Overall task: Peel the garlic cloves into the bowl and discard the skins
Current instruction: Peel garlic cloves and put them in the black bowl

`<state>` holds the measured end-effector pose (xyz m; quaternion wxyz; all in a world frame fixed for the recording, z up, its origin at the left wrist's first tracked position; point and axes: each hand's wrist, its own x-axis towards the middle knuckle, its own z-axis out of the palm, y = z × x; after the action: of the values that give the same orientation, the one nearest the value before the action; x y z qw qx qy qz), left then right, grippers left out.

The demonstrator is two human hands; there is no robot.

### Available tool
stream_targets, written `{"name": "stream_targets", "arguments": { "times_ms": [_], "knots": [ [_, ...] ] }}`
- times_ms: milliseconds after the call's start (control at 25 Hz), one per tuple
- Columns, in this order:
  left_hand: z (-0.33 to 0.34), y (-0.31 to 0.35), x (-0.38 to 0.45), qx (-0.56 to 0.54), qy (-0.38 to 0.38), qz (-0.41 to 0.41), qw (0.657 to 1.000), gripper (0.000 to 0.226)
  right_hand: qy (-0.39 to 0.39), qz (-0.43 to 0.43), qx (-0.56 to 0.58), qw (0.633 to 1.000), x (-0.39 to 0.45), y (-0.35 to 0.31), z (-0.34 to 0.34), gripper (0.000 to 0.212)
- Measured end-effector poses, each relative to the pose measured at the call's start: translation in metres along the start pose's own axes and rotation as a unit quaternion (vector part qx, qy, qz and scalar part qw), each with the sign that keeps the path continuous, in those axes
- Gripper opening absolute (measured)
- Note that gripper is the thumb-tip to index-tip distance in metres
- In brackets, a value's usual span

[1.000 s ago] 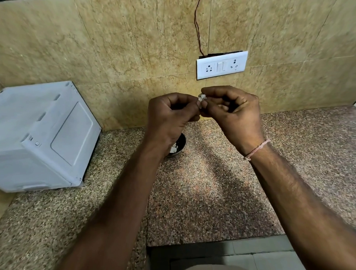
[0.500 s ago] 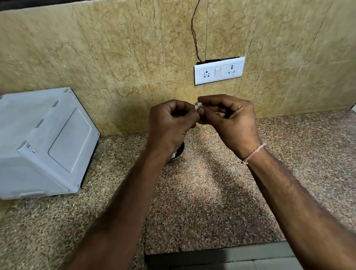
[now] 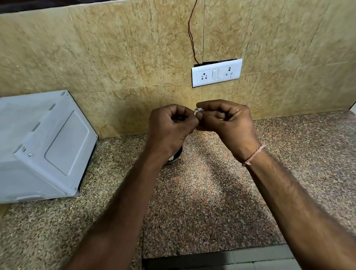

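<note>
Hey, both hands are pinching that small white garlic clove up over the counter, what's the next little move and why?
Probably keep picking skin off the small white garlic clove: left hand and right hand both pinch it, papery skin seems attached, and the dark round bowl waits below.

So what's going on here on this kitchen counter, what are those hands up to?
A person is peeling a garlic clove, pinching it between the fingertips of the left hand and right hand above the granite counter. A small dark bowl sits below, mostly hidden by the left wrist.
</note>
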<state>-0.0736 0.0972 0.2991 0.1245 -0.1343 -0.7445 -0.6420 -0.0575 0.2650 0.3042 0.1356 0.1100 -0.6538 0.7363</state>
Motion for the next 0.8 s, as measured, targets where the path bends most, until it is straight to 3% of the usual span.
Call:
{"name": "stream_targets", "arguments": {
  "times_ms": [200, 440, 560, 680, 800],
  "knots": [
    [-0.006, -0.010, -0.007, -0.099, -0.025, -0.061, 0.993, 0.002, -0.036, 0.058, 0.067, 0.995, 0.001, 0.009, -0.002, 0.023],
    [-0.023, -0.036, -0.027, -0.184, -0.003, -0.144, 0.972, 0.009, -0.060, 0.191, 0.175, 0.964, -0.003, 0.040, 0.010, 0.024],
    [-0.034, -0.057, -0.047, -0.205, 0.043, -0.209, 0.955, 0.010, -0.091, 0.250, 0.198, 0.944, -0.009, 0.069, 0.024, 0.013],
    [-0.043, -0.087, -0.081, -0.223, 0.126, -0.300, 0.919, 0.014, -0.133, 0.318, 0.175, 0.922, -0.023, 0.109, 0.042, 0.009],
    [-0.050, -0.112, -0.119, -0.261, 0.198, -0.340, 0.882, 0.009, -0.179, 0.374, 0.120, 0.902, -0.043, 0.156, 0.056, 0.006]
  ]
}}
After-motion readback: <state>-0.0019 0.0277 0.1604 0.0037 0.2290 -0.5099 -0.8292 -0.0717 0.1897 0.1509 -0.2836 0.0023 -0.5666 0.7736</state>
